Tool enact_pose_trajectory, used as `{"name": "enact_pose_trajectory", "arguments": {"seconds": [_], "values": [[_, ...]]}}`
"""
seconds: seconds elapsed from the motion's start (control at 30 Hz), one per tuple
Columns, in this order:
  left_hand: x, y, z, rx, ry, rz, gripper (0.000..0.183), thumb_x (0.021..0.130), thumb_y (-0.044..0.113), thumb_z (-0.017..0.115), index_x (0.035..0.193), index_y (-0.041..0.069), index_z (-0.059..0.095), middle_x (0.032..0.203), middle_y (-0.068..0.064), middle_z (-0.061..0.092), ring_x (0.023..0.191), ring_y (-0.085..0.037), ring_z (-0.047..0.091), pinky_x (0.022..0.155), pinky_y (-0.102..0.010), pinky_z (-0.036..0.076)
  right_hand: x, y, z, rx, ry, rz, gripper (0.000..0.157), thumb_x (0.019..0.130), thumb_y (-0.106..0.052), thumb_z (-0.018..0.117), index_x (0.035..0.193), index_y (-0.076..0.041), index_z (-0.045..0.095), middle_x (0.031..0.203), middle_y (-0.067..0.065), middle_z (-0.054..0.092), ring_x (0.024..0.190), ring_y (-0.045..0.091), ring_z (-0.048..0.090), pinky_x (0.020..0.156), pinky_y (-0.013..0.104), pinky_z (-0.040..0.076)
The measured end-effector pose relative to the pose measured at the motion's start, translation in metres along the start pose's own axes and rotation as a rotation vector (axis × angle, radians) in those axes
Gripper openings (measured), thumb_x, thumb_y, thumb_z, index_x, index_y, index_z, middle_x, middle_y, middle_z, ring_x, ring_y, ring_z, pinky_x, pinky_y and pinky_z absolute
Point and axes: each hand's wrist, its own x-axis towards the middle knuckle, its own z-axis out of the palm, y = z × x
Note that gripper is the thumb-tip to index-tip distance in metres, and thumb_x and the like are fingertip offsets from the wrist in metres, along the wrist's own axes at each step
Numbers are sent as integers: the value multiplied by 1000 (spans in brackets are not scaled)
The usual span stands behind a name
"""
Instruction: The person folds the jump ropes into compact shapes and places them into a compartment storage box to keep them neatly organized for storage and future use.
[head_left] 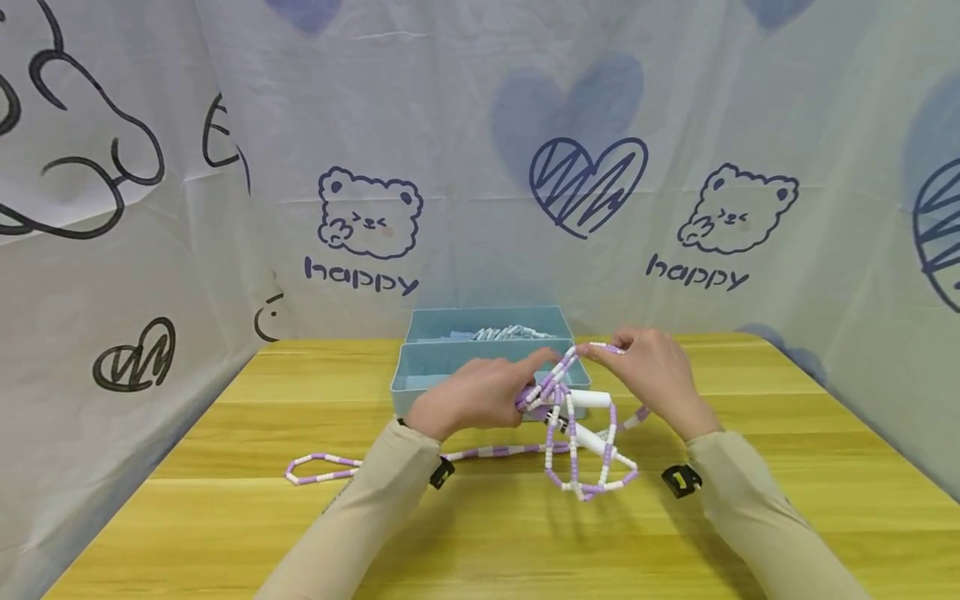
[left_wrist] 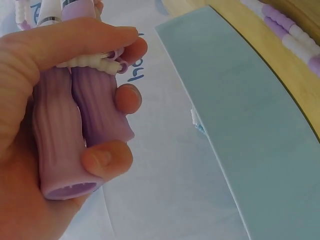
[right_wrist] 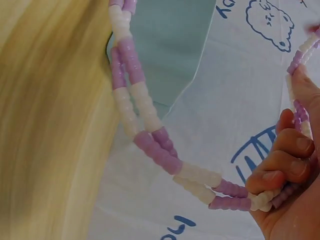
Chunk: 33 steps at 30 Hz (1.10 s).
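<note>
A beaded jump rope with purple and white segments is gathered between both hands above the table. My left hand grips its two ribbed purple handles side by side, thumb across the bundled beads above the grips. White handle ends stick out to the right in the head view, with several bead loops hanging around them. My right hand holds a doubled length of the rope up and to the right, its fingers curled around the beads. Another stretch of rope runs behind the left wrist.
A light blue box stands open at the back of the wooden table, its lid raised behind, with white pieces seen there. A rope loop lies on the left. White printed cloth hangs behind.
</note>
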Motion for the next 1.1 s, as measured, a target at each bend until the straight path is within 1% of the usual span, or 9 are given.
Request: {"name": "enact_pose_trajectory", "arguments": {"seconds": [0.07,0.17,0.3,0.4,0.53,0.67,0.77,0.93,1.1], "values": [[0,-1,0,-2,10,18,96,85,1,68,154,46,18,63,3,48,47,-10,35,43,-24,31,0,1,0,16,-20,2,58,85,-68,61,61,-15,53,51,-3,41,46,15,37,45,31,29],[-1,-2,0,-7,8,63,97,84,-2,64,153,50,21,62,1,48,48,-10,34,43,-23,30,1,6,1,78,-66,12,52,85,-64,64,67,-16,62,55,-1,48,49,17,40,48,32,34],[-1,-7,-1,-86,17,99,75,84,0,66,144,38,45,86,6,62,62,-11,50,54,-25,42,2,14,4,208,-148,29,41,85,-57,68,84,-16,71,72,-2,63,62,19,52,58,35,45],[-1,-12,-2,-164,41,110,61,83,-2,67,133,30,53,105,9,63,76,-12,56,67,-27,49,4,20,6,273,-191,23,32,88,-47,71,96,-15,73,91,0,70,82,21,62,75,41,52],[-3,-20,-6,-208,71,126,56,81,-6,65,127,25,56,104,9,62,80,-13,55,71,-27,49,5,23,7,314,-237,-4,29,92,-37,69,107,-12,73,103,4,70,95,24,64,84,45,52],[-7,-25,-13,-181,107,101,53,83,-5,65,124,27,55,97,8,61,74,-12,52,65,-27,46,6,27,9,307,-267,-20,29,95,-35,67,109,-10,74,99,4,70,82,21,61,72,38,52],[-11,-28,-17,-170,123,40,50,87,0,64,125,31,52,99,6,61,72,-13,52,61,-27,45,5,28,12,301,-280,2,26,96,-30,66,110,-10,74,89,2,69,72,19,55,63,33,48],[-13,-30,-22,-281,141,-16,50,91,2,63,129,30,46,101,0,62,68,-16,53,59,-28,45,3,26,15,365,-294,13,19,98,-20,61,99,-4,72,71,3,61,62,20,55,58,32,49],[-12,-32,-23,-337,184,-12,45,89,1,65,124,24,48,89,0,60,63,-14,50,57,-27,43,1,22,20,392,-302,-14,27,101,-26,59,100,-1,70,63,6,51,48,17,47,45,29,41]]}}
